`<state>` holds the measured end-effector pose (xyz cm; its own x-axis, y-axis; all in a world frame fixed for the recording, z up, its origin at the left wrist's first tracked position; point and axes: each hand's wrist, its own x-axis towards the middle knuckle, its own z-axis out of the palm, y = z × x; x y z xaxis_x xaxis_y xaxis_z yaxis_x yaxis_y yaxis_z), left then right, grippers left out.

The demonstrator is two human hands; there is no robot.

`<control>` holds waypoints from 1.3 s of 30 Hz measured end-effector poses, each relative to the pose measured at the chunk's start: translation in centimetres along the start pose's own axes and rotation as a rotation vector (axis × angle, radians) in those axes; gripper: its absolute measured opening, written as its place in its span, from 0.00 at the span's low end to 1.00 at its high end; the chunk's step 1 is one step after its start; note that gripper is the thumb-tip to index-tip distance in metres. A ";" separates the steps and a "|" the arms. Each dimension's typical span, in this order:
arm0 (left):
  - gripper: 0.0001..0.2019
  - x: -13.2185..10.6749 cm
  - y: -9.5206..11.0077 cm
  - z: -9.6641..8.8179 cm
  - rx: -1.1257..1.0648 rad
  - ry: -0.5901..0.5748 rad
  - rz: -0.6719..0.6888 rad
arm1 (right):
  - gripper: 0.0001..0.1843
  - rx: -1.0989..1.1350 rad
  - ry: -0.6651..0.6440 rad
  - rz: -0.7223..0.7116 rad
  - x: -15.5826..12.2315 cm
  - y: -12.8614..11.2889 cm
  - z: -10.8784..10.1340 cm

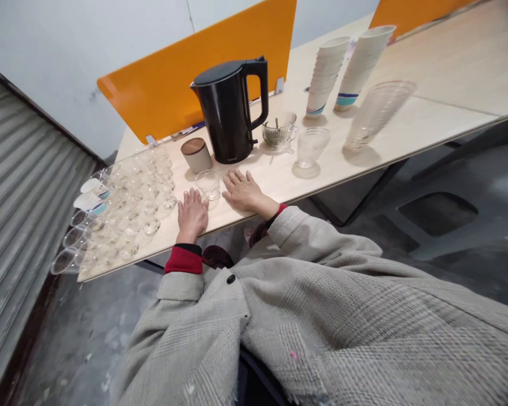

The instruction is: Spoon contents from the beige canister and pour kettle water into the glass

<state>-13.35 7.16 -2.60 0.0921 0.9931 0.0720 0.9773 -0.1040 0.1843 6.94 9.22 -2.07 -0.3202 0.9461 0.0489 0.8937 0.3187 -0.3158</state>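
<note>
In the head view, a clear cup (208, 184) stands on the table (271, 179) between the person's left hand (193, 215) and right hand (244, 192), in front of a black kettle (228, 113). Both hands lie palm down, fingers slightly spread, pinching nothing; whether the left thumb touches the cup is hard to tell. Apparently thin plastic, the cup should prove light, slick and easily dented; a gentle hold around its sides, below the rim, would suit.
</note>
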 end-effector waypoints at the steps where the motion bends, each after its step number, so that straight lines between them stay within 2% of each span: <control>1: 0.33 0.0 0.0 -0.1 0.011 -0.004 0.004 | 0.40 0.002 0.001 -0.004 0.0 0.0 0.0; 11: 0.33 0.3 -0.5 0.7 -0.026 0.026 0.014 | 0.38 -0.034 0.011 -0.004 -0.6 0.0 0.0; 19: 0.34 0.0 -0.2 0.1 0.015 -0.020 -0.005 | 0.39 -0.037 0.004 -0.010 -0.2 0.2 0.4; 26: 0.33 0.0 -0.1 0.1 -0.023 -0.010 -0.010 | 0.39 -0.054 -0.027 0.014 -0.4 0.0 0.1; 34: 0.35 -0.3 0.9 -0.7 0.138 -0.067 -0.055 | 0.38 -0.064 -0.033 0.018 -0.5 -0.2 -0.2; 39: 0.35 -0.4 1.0 -0.9 0.159 -0.079 -0.061 | 0.38 -0.067 -0.020 0.014 -0.5 -0.2 -0.2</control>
<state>-12.55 6.63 -1.58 0.0401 0.9991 -0.0125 0.9988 -0.0397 0.0286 6.96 8.74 -1.86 -0.3134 0.9493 0.0261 0.9167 0.3096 -0.2525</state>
